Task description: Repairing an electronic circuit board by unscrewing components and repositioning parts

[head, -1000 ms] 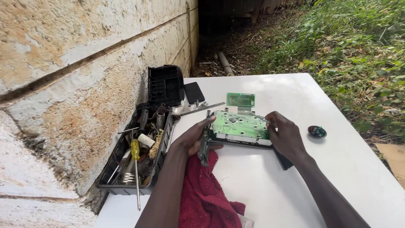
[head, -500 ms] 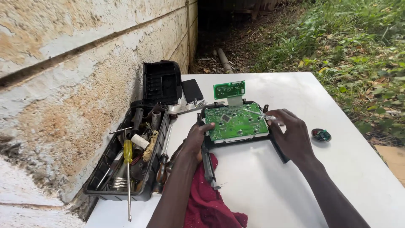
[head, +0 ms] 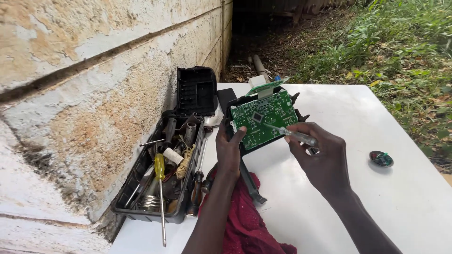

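A single head-worn view is given, looking down and forward from close above the white table [head: 376, 122]. Both hands, left [head: 229, 153] and right [head: 325, 162], are seen near the centre; a wall [head: 94, 94] is framed at left and grass [head: 400, 42] beyond.

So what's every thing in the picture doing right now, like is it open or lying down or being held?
Green circuit board: tilted up, held in its black frame.
Left hand: grip on the frame's left edge.
Right hand: holds a clear-handled screwdriver, tip on the board.
Toolbox: open, lid up against the wall.
Yellow-handled screwdriver: lying across the toolbox, sticking out.
Red cloth: crumpled on the table.
Small round part: lying alone on the table.
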